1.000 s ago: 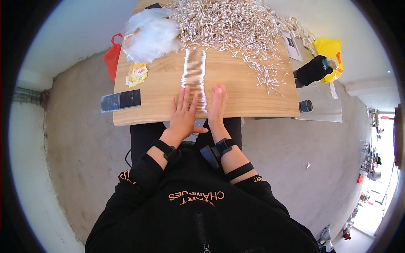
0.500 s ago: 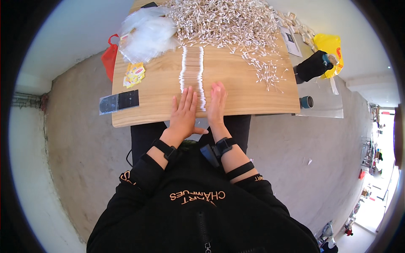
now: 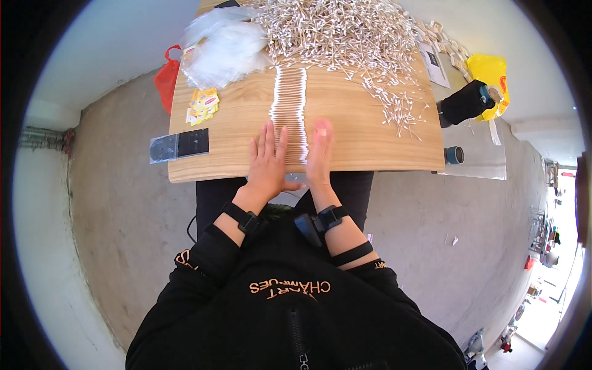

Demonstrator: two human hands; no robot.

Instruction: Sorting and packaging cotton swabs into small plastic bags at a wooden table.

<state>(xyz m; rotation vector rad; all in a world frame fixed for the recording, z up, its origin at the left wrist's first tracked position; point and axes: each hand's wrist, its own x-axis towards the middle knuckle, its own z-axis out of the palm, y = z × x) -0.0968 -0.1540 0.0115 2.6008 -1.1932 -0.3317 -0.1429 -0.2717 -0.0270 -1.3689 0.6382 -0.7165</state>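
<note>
A long column of cotton swabs (image 3: pixel 290 98), laid side by side with their white tips along both edges, runs up the wooden table (image 3: pixel 357 145) from its near edge. My left hand (image 3: pixel 266 168) lies along the near left side of this column, fingers stretched out and slightly apart, the fingertips over the left tips. Along the right side my right hand (image 3: pixel 319 154) stands on edge with its fingers straight, close against the right tips. Neither hand grips anything. Beyond the column spreads a big heap of loose cotton swabs (image 3: pixel 339 31).
Clear plastic bags (image 3: pixel 225 55) lie at the far left, above yellow cards (image 3: pixel 203 106). A black-and-clear flat strip (image 3: pixel 180 145) overhangs the left edge. Right of the table are a black-covered bottle (image 3: pixel 464 103), a dark cup (image 3: pixel 454 155) and a yellow bag (image 3: pixel 490 71).
My left hand has slid toward the column's left edge, uncovering more swabs. My right hand remains along the right side. The table sits a little farther right in the view.
</note>
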